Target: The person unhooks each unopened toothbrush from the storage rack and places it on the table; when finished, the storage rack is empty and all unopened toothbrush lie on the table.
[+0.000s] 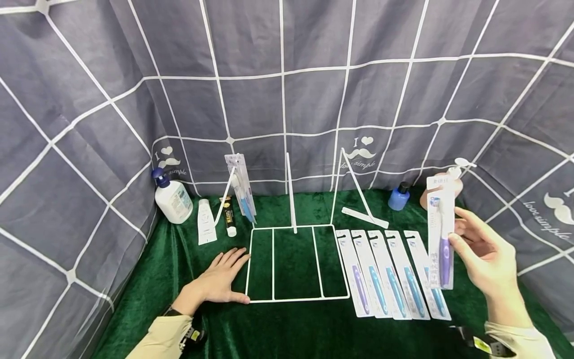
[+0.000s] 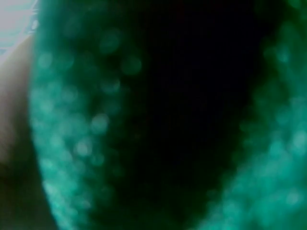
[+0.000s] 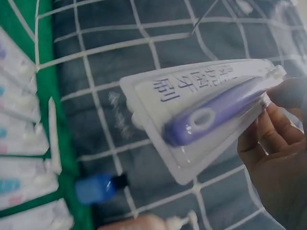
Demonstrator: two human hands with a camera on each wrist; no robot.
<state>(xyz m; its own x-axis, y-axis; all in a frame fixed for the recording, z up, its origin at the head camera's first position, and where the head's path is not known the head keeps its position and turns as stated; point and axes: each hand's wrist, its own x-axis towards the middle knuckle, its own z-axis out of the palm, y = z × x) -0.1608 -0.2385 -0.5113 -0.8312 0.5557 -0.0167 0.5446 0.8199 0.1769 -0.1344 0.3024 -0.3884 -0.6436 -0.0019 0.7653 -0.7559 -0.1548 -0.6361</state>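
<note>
My right hand (image 1: 486,254) pinches the edge of a packaged purple toothbrush (image 1: 441,234), raised upright at the right. The right wrist view shows its purple handle (image 3: 211,115) through the clear blister, with thumb and fingers at one end of the pack. My left hand (image 1: 217,280) lies spread on the green cloth, fingertips and thumb at the left side of a white wire rack (image 1: 298,300). On the rack's left prong hangs a packaged blue toothbrush (image 1: 245,192). Beside the rack lie one purple packaged toothbrush (image 1: 358,284) and several blue packaged toothbrushes (image 1: 393,286). Only blurred green cloth fills most of the left wrist view.
Behind my left hand stand a white pump bottle (image 1: 175,202), a white tube (image 1: 206,224) and a black tube (image 1: 230,219). A blue bottle (image 1: 398,198) and a pinkish pump bottle (image 1: 423,199) are at the back right. A grey checked curtain (image 1: 314,104) surrounds the cloth.
</note>
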